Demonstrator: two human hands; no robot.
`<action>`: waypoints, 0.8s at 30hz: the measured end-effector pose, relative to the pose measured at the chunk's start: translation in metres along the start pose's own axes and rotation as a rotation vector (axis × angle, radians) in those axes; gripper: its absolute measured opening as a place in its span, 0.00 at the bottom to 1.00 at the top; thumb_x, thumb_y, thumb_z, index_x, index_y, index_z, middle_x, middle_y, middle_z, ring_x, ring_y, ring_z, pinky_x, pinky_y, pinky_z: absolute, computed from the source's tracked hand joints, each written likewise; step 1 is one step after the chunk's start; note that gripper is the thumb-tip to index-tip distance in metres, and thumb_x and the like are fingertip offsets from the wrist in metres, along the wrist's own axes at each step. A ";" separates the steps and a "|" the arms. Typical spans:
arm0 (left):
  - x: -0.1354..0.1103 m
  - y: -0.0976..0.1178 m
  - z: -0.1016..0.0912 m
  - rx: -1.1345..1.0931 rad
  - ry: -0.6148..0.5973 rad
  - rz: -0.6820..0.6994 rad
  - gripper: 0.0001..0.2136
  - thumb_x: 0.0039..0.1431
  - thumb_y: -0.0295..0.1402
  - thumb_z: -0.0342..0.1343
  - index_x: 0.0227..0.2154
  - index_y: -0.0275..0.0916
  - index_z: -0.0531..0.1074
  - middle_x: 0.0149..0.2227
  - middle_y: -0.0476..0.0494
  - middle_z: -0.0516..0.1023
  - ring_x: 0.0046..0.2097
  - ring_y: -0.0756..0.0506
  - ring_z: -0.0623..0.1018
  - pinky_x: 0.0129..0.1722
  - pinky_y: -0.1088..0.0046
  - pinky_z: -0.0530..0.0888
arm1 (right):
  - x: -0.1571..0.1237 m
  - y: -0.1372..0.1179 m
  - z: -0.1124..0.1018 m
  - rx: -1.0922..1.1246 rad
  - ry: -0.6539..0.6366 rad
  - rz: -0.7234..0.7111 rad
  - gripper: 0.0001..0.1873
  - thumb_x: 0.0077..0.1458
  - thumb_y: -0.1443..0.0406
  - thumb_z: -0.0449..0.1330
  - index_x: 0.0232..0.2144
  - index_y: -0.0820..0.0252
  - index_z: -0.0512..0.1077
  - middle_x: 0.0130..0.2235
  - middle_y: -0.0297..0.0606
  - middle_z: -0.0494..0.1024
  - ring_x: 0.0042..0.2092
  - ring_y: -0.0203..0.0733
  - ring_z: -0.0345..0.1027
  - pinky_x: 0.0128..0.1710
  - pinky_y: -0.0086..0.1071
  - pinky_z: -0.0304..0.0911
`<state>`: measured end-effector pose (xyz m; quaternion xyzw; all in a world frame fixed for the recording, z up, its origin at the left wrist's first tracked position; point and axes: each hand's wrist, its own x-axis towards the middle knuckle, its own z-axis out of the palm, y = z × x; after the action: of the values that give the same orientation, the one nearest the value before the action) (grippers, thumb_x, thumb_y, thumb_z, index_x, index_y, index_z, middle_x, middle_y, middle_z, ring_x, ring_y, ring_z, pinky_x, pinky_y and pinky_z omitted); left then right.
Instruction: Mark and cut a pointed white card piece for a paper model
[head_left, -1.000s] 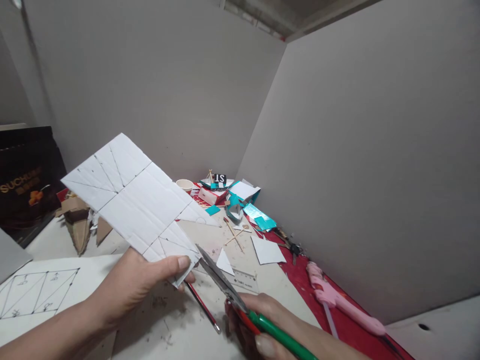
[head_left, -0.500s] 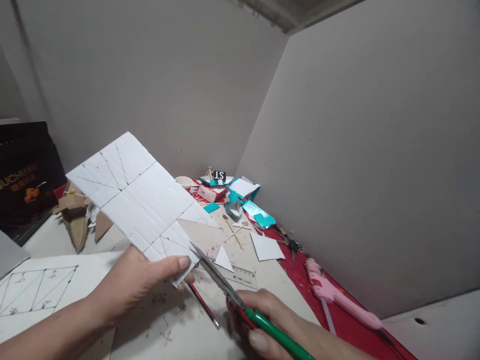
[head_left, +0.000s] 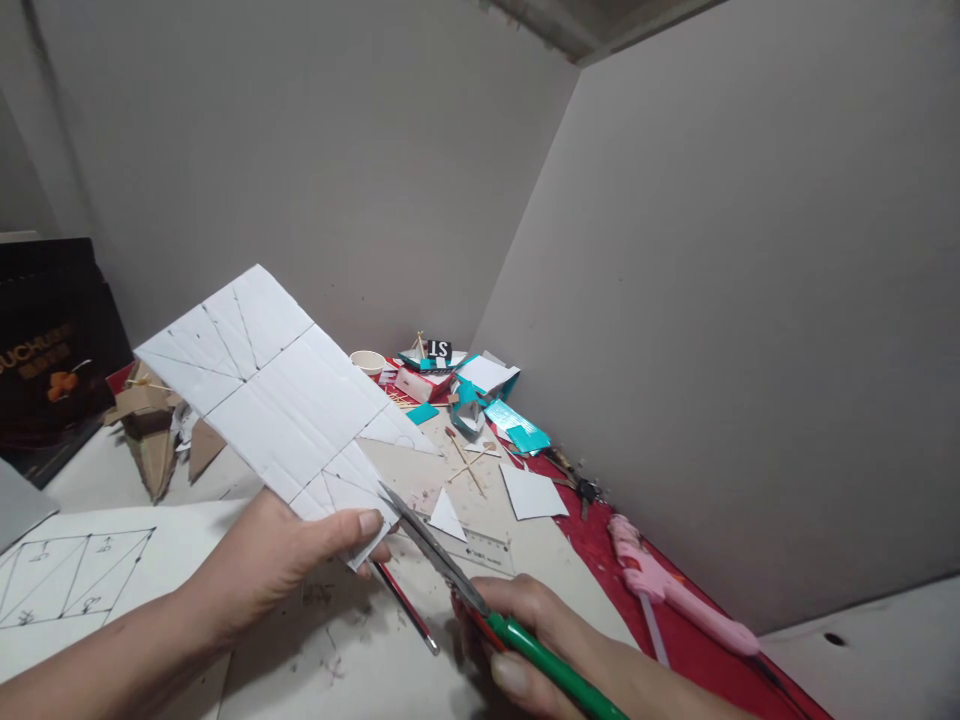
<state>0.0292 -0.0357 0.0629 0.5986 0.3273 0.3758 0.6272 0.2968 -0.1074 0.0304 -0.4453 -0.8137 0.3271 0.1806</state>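
Observation:
My left hand (head_left: 281,560) pinches the near corner of a white corrugated cardboard sheet (head_left: 270,395) marked with pencil lines, holding it tilted above the table. My right hand (head_left: 529,640) grips scissors (head_left: 450,575) with green and red handles. The steel blades point up and left, and their tips meet the sheet's near edge just right of my left thumb. A red pencil (head_left: 405,607) lies on the table below the blades.
A white sheet with a drawn diagram (head_left: 71,580) lies at the left. A pink glue gun (head_left: 675,595) rests on the red mat at the right. A clear ruler (head_left: 480,548), white card pieces (head_left: 531,492), teal scraps (head_left: 517,428), sticks and a paper cup (head_left: 368,361) crowd the far corner. Brown cardboard pieces (head_left: 154,445) and a dark box (head_left: 49,355) stand at the left.
The scissor tips have moved slightly left into the cardboard's near edge. The view has shifted a little; both hands keep their grips.

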 end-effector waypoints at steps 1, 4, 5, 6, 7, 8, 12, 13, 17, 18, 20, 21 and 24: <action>0.000 0.000 0.000 0.001 -0.005 -0.001 0.09 0.58 0.39 0.61 0.34 0.39 0.75 0.32 0.47 0.79 0.35 0.44 0.74 0.38 0.70 0.71 | 0.000 0.000 0.000 -0.004 0.001 0.001 0.33 0.61 0.42 0.44 0.39 0.63 0.74 0.32 0.42 0.72 0.33 0.43 0.66 0.35 0.34 0.69; -0.001 0.001 0.000 0.005 -0.009 -0.008 0.09 0.58 0.40 0.61 0.32 0.39 0.75 0.32 0.48 0.78 0.34 0.45 0.73 0.37 0.71 0.70 | 0.000 0.000 0.000 -0.005 -0.004 0.000 0.33 0.61 0.42 0.44 0.38 0.63 0.73 0.31 0.41 0.71 0.32 0.42 0.65 0.33 0.33 0.69; -0.001 0.001 0.000 0.006 -0.010 -0.009 0.09 0.58 0.41 0.61 0.32 0.39 0.75 0.31 0.49 0.78 0.33 0.46 0.73 0.36 0.71 0.69 | 0.000 -0.001 0.000 0.001 -0.007 -0.003 0.33 0.61 0.42 0.44 0.38 0.62 0.73 0.30 0.40 0.71 0.31 0.41 0.64 0.32 0.32 0.68; -0.002 0.001 0.000 0.007 -0.012 -0.010 0.10 0.58 0.41 0.61 0.32 0.39 0.75 0.30 0.49 0.78 0.33 0.46 0.72 0.35 0.72 0.69 | 0.001 -0.001 -0.001 0.010 -0.007 -0.006 0.32 0.61 0.42 0.44 0.38 0.62 0.73 0.30 0.39 0.70 0.31 0.41 0.63 0.32 0.31 0.68; -0.002 0.001 0.000 0.008 -0.013 -0.012 0.10 0.57 0.42 0.61 0.31 0.39 0.75 0.29 0.50 0.77 0.32 0.46 0.72 0.34 0.72 0.69 | 0.001 -0.001 -0.001 0.018 -0.007 -0.007 0.32 0.61 0.41 0.44 0.38 0.62 0.73 0.29 0.39 0.70 0.30 0.41 0.63 0.31 0.31 0.68; -0.002 0.001 0.000 0.007 -0.017 -0.013 0.11 0.57 0.42 0.62 0.31 0.39 0.75 0.28 0.50 0.77 0.32 0.46 0.72 0.34 0.72 0.69 | 0.002 -0.002 -0.001 0.027 -0.006 -0.006 0.33 0.61 0.41 0.45 0.37 0.62 0.74 0.29 0.38 0.69 0.30 0.40 0.63 0.31 0.31 0.68; -0.001 0.000 -0.001 -0.016 -0.024 -0.007 0.11 0.56 0.42 0.62 0.33 0.39 0.75 0.31 0.49 0.78 0.35 0.44 0.74 0.36 0.71 0.70 | 0.003 -0.002 0.000 0.048 -0.005 0.025 0.33 0.60 0.39 0.46 0.36 0.61 0.74 0.28 0.37 0.69 0.31 0.40 0.62 0.32 0.30 0.67; -0.001 0.000 -0.002 -0.012 -0.027 -0.002 0.11 0.56 0.42 0.62 0.34 0.40 0.75 0.32 0.49 0.78 0.35 0.44 0.74 0.36 0.71 0.70 | 0.003 -0.002 0.000 0.053 -0.008 0.033 0.34 0.60 0.39 0.46 0.36 0.61 0.74 0.29 0.37 0.68 0.31 0.40 0.62 0.32 0.29 0.67; 0.000 -0.001 -0.004 0.030 -0.033 0.007 0.11 0.56 0.43 0.62 0.33 0.39 0.74 0.31 0.48 0.77 0.32 0.45 0.71 0.34 0.71 0.69 | 0.002 0.000 0.000 0.072 -0.021 0.041 0.33 0.60 0.39 0.47 0.36 0.62 0.73 0.29 0.37 0.68 0.31 0.39 0.61 0.31 0.29 0.65; -0.001 -0.001 -0.004 0.032 -0.034 0.007 0.11 0.56 0.43 0.62 0.33 0.39 0.74 0.31 0.48 0.77 0.32 0.45 0.71 0.33 0.71 0.69 | 0.002 0.000 0.000 0.069 -0.021 0.044 0.33 0.60 0.39 0.47 0.36 0.62 0.72 0.30 0.37 0.68 0.31 0.39 0.61 0.31 0.29 0.65; -0.001 0.000 -0.004 0.024 -0.041 0.005 0.12 0.56 0.43 0.62 0.33 0.39 0.74 0.31 0.48 0.76 0.32 0.45 0.71 0.33 0.71 0.69 | 0.000 0.002 -0.001 0.051 -0.011 0.054 0.32 0.60 0.40 0.47 0.35 0.62 0.72 0.30 0.36 0.68 0.31 0.39 0.61 0.32 0.29 0.65; -0.001 0.000 -0.004 0.016 -0.054 0.002 0.12 0.56 0.43 0.61 0.33 0.39 0.74 0.30 0.48 0.76 0.32 0.45 0.71 0.33 0.71 0.69 | -0.001 0.002 -0.001 0.041 -0.007 0.062 0.31 0.60 0.40 0.48 0.35 0.61 0.72 0.30 0.36 0.68 0.32 0.39 0.61 0.32 0.29 0.65; -0.001 0.001 -0.003 -0.002 -0.079 -0.015 0.12 0.57 0.43 0.61 0.32 0.38 0.75 0.29 0.47 0.76 0.32 0.45 0.72 0.33 0.71 0.69 | -0.002 0.004 -0.001 0.020 -0.006 0.079 0.30 0.59 0.41 0.50 0.35 0.61 0.73 0.30 0.36 0.69 0.32 0.39 0.62 0.33 0.29 0.66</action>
<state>0.0260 -0.0346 0.0637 0.6098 0.3062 0.3476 0.6431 0.3006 -0.1071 0.0279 -0.4745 -0.7927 0.3432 0.1695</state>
